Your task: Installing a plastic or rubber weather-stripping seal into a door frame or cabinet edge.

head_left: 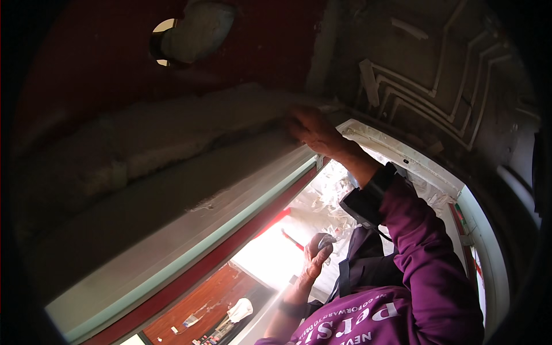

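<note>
My right hand [310, 129], in a purple sleeve with a black device on the wrist, reaches over the long dark ledge [115, 172] just beyond the white frame [425, 164]; motion blurs its fingers, and I cannot tell whether it grips anything or touches the surface. Lower down, my left hand [313, 256] is closed on a small grey, shiny object [325, 242], too unclear to name, above a bright, littered surface. A pale green strip [190, 234] runs beside a red band along the near edge of the ledge.
A dark red surface [92, 69] has a round opening with a grey pipe-like piece [195, 34]. Pale conduits [443, 109] run over a dark surface at right. Below the frame lie white scraps [336, 184] and a reddish wooden board [178, 310] with small items on it.
</note>
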### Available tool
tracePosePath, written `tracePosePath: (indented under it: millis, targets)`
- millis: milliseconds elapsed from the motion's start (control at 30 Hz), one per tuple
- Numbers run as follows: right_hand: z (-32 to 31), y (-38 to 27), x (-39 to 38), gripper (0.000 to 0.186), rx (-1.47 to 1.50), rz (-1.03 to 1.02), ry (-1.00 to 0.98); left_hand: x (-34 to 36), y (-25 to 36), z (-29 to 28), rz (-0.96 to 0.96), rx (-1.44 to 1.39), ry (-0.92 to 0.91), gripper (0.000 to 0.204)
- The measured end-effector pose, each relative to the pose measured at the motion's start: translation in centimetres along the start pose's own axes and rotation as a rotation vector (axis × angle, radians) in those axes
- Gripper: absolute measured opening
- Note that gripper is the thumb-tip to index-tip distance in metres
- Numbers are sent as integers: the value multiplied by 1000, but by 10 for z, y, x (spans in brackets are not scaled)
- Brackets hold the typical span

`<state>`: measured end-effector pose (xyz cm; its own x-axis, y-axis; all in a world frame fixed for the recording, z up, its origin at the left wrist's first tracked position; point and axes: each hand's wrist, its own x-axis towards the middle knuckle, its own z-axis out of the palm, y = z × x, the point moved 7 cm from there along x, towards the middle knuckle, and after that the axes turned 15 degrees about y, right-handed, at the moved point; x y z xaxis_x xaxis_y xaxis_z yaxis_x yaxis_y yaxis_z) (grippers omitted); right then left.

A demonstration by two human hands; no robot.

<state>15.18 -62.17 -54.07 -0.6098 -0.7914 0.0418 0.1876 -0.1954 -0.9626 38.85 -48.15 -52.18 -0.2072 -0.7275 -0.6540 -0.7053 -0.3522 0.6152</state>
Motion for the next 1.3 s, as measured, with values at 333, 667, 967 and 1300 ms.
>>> tracePosePath:
  millis: [333, 667, 967, 1300]
  targets:
    - [-15, -28, 6, 7, -483, -290, 56, -2, -9, -13, 6, -98, 190, 22]
    - [-210, 125, -71, 21, -1123, -41, 186, 0, -13, -9, -89, -86, 49, 26]
    - [-40, -43, -19, 42, -224, -5, -187, 7, -2, -2, -139, 35, -98, 37]
    - [13, -99, -3, 25, -529, -651, -273, 5, 2, 5, -117, -30, -88, 33]
